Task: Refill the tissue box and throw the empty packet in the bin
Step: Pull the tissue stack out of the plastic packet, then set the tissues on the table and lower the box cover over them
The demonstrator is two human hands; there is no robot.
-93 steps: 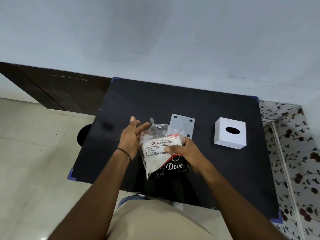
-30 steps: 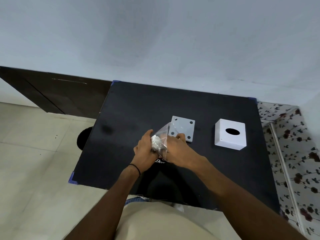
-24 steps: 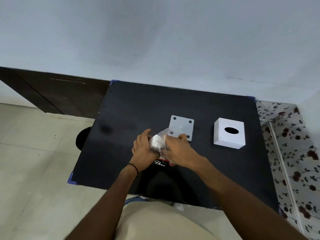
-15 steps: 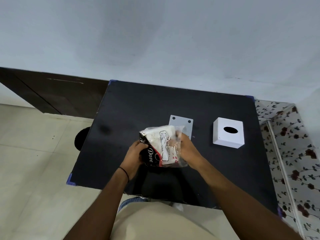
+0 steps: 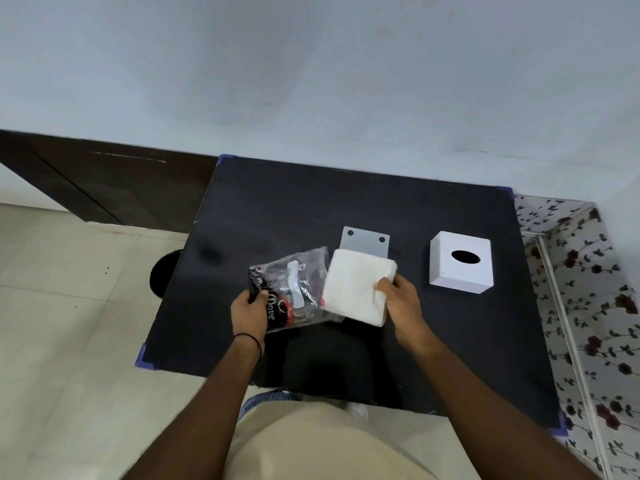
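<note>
Tissue stack [image 5: 358, 289], a white block, sits pinched at its right edge in the right hand [image 5: 401, 299], just above the desk [image 5: 311, 209] and in front of the grey base plate [image 5: 365, 239]. Head view: the tissue box [image 5: 460, 266] stands upright to the right, apart, hole on top, nearest that hand, with bare desk between. The left hand [image 5: 249, 311] grips the emptied packet [image 5: 291, 289]. A dark round bin [image 5: 166, 271], probably, sits on the floor at left.

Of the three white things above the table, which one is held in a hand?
The tissue stack, gripped by the right hand; the others lie untouched.
</note>
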